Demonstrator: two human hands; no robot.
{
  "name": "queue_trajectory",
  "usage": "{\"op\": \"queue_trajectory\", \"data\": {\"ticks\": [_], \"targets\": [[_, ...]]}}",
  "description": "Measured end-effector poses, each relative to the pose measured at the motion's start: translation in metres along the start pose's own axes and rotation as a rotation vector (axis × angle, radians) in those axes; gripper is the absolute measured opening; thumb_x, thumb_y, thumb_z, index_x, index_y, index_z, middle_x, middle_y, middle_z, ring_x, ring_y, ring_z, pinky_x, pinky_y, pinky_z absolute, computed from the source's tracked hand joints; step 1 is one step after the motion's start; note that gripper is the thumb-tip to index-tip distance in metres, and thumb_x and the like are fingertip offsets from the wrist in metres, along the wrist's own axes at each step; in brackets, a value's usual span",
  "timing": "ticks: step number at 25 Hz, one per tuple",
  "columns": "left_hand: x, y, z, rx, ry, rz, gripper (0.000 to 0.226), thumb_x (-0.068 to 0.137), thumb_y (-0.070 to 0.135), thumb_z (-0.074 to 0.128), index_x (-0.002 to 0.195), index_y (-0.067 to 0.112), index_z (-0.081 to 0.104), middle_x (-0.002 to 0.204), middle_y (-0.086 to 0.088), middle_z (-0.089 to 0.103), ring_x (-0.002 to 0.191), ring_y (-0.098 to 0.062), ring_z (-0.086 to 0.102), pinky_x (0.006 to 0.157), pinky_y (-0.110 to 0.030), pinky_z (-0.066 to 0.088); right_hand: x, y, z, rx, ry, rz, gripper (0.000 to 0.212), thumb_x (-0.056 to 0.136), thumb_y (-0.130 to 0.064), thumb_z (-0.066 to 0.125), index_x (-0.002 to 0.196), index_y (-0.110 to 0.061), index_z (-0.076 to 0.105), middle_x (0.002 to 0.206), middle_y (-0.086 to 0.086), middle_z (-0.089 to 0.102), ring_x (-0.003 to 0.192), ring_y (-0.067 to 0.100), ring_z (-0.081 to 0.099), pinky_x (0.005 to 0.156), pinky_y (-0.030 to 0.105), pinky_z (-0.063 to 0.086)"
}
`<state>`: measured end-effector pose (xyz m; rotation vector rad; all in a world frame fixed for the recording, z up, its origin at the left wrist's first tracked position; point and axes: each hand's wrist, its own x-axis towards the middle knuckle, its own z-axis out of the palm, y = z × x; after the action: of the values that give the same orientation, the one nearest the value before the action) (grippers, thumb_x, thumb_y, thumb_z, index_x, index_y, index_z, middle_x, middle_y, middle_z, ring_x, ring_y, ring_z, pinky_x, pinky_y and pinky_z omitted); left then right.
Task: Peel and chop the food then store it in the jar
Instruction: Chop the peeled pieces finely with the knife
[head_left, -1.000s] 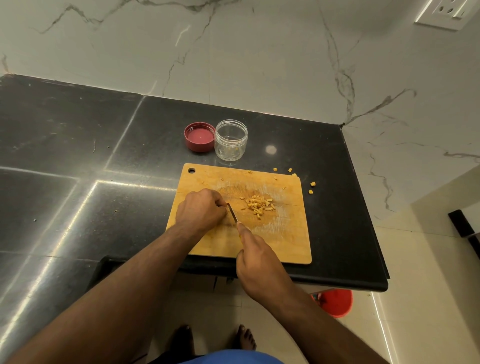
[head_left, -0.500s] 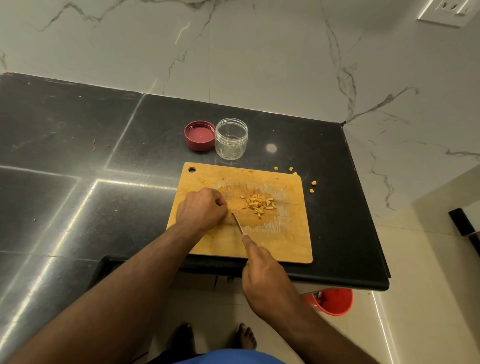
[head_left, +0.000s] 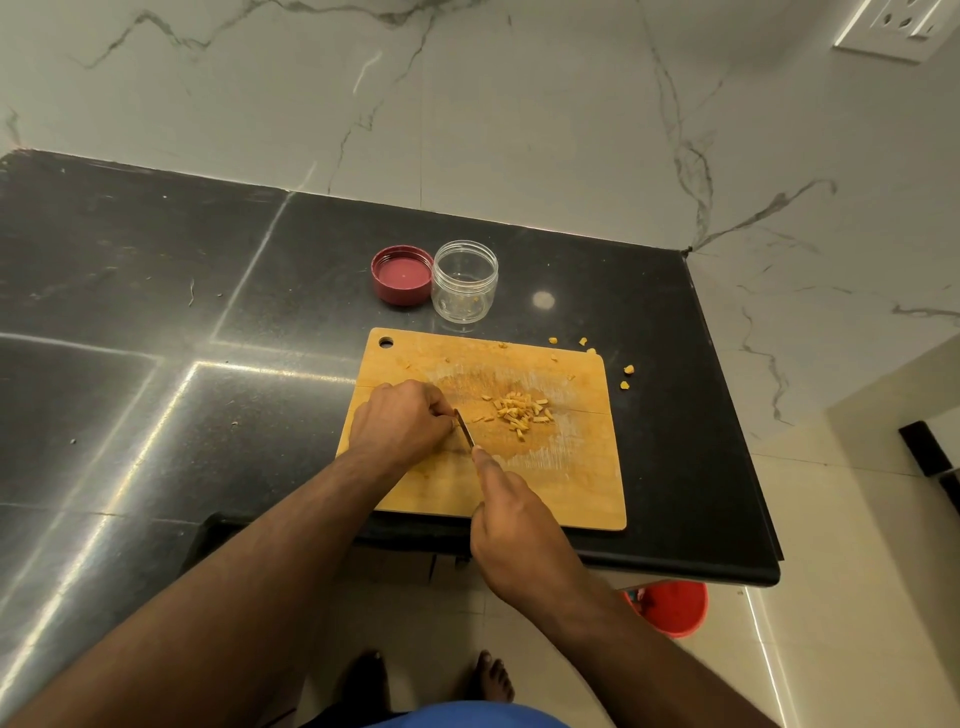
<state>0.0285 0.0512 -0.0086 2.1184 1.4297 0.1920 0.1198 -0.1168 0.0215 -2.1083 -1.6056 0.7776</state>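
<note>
Board: rectangular wooden chopping board (head_left: 566, 483) on black counter.
Right hand (head_left: 519, 535): grips steel knife (head_left: 465, 428).
Left hand (head_left: 400, 421): curled (contents hidden) left of chopped yellow pieces (head_left: 517, 413) mid-board.

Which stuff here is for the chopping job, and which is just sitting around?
For the job:
knife
chopped pieces
cutting board
open jar
red lid
left hand
right hand

Just around:
red bucket
wall socket

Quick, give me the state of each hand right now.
Left hand: fingers curled on the cutting board; whatever it holds is hidden.
Right hand: grips the knife.
</note>
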Motion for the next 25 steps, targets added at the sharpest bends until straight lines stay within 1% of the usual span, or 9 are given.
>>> {"op": "queue_trajectory", "data": {"ticks": [4, 7, 9, 11, 13, 15, 17, 19, 25], "targets": [[0.001, 0.001, 0.0, 0.009, 0.003, -0.021, 0.011, 0.086, 0.036, 0.066, 0.087, 0.03, 0.075, 0.085, 0.014, 0.071, 0.085, -0.013, 0.062, 0.072, -0.039, 0.059, 0.007, -0.005, 0.001, -0.023, -0.03, 0.017, 0.059, 0.101, -0.014, 0.032, 0.156, -0.025, 0.014, 0.132, 0.007, 0.047, 0.107, 0.023, 0.053, 0.09, 0.039, 0.048], [0.001, 0.001, 0.0, 0.016, 0.015, -0.019, 0.011, 0.085, 0.036, 0.065, 0.082, 0.03, 0.073, 0.081, 0.014, 0.069, 0.082, -0.012, 0.062, 0.069, -0.037, 0.059, -0.004, -0.003, 0.002, 0.005, -0.025, 0.023, 0.059, 0.102, -0.016, 0.032, 0.156, -0.027, 0.013, 0.129, 0.004, 0.048, 0.103, 0.018, 0.053, 0.087, 0.035, 0.048], [0.0, 0.001, 0.0, 0.018, 0.008, -0.011, 0.01, 0.087, 0.034, 0.065, 0.084, 0.029, 0.072, 0.08, 0.013, 0.068, 0.081, -0.012, 0.061, 0.067, -0.035, 0.058, -0.018, 0.001, 0.002, 0.021, -0.022, 0.024, 0.057, 0.103, -0.02, 0.033, 0.156, -0.03, 0.012, 0.126, 0.0, 0.048, 0.098, 0.014, 0.052, 0.083, 0.032, 0.048], [-0.001, 0.001, 0.0, 0.007, -0.001, -0.011, 0.008, 0.089, 0.031, 0.065, 0.086, 0.029, 0.072, 0.082, 0.013, 0.067, 0.083, -0.011, 0.06, 0.068, -0.034, 0.057, -0.027, 0.006, 0.0, 0.022, -0.006, 0.028, 0.057, 0.104, -0.022, 0.033, 0.156, -0.033, 0.012, 0.125, -0.003, 0.047, 0.095, 0.011, 0.052, 0.08, 0.029, 0.048], [0.0, -0.001, 0.001, 0.0, 0.001, -0.01, 0.006, 0.089, 0.032, 0.066, 0.087, 0.03, 0.071, 0.083, 0.014, 0.067, 0.085, -0.012, 0.06, 0.071, -0.036, 0.058, -0.026, 0.01, -0.002, 0.032, 0.043, -0.004, 0.057, 0.104, -0.02, 0.033, 0.156, -0.032, 0.013, 0.124, -0.003, 0.048, 0.093, 0.01, 0.052, 0.079, 0.028, 0.049], [-0.001, -0.001, 0.001, 0.003, 0.003, -0.007, 0.006, 0.089, 0.033, 0.067, 0.088, 0.029, 0.072, 0.085, 0.013, 0.068, 0.086, -0.012, 0.06, 0.072, -0.037, 0.058, -0.02, 0.012, -0.003, 0.057, 0.076, -0.033, 0.058, 0.103, -0.018, 0.035, 0.156, -0.031, 0.015, 0.129, -0.003, 0.049, 0.1, 0.009, 0.053, 0.084, 0.025, 0.049], [-0.001, -0.002, 0.002, 0.004, 0.009, 0.002, 0.008, 0.089, 0.034, 0.066, 0.088, 0.03, 0.072, 0.086, 0.013, 0.068, 0.088, -0.013, 0.06, 0.074, -0.04, 0.058, -0.014, 0.01, -0.002, 0.067, 0.063, -0.036, 0.057, 0.103, -0.018, 0.035, 0.156, -0.028, 0.016, 0.14, -0.002, 0.046, 0.117, 0.009, 0.049, 0.097, 0.023, 0.044], [-0.002, -0.002, 0.002, -0.001, 0.018, 0.009, 0.009, 0.089, 0.034, 0.065, 0.087, 0.03, 0.072, 0.086, 0.013, 0.069, 0.088, -0.014, 0.061, 0.074, -0.041, 0.058, -0.008, 0.006, 0.001, 0.055, 0.037, -0.033, 0.056, 0.103, -0.019, 0.035, 0.156, -0.027, 0.017, 0.147, 0.0, 0.043, 0.127, 0.011, 0.045, 0.104, 0.025, 0.04], [-0.003, -0.003, 0.004, -0.027, 0.038, -0.005, 0.009, 0.088, 0.034, 0.066, 0.082, 0.03, 0.072, 0.082, 0.014, 0.069, 0.083, -0.013, 0.062, 0.072, -0.041, 0.058, 0.006, 0.002, 0.002, 0.02, -0.027, -0.028, 0.056, 0.102, -0.017, 0.033, 0.156, -0.022, 0.018, 0.147, 0.007, 0.043, 0.128, 0.021, 0.045, 0.106, 0.034, 0.04]]}}
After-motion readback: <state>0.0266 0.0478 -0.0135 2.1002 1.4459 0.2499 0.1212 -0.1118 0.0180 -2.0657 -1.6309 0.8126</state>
